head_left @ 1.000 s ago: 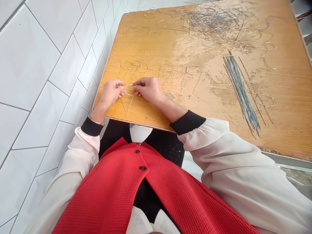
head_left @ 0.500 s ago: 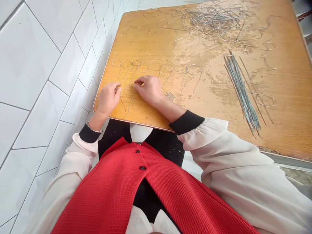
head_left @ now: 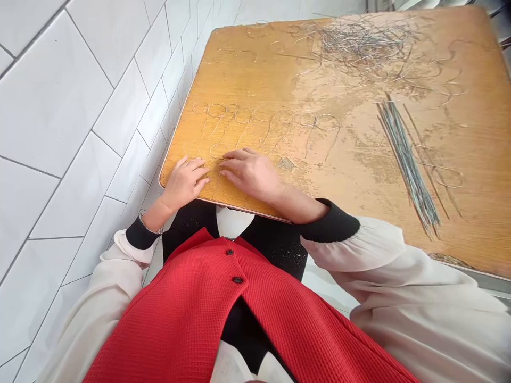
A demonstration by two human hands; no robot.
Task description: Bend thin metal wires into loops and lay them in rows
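My left hand lies flat on the wooden board near its front edge, with its fingers apart and nothing in them. My right hand rests palm down beside it, its fingertips close to a thin wire loop. That loop lies loose on the board between and just above my hands, and its tail runs down between them. Farther up, a row of several similar wire loops with tails lies across the board.
A tangled heap of wire sits at the board's far end, and a bundle of straight wires lies to the right. A white tiled wall runs along the left edge. My red waistcoat shows below the board.
My hands have let go of the wire loop, which now lies on the board. Both hands have spread apart and dropped flat, moving towards the board's front edge.
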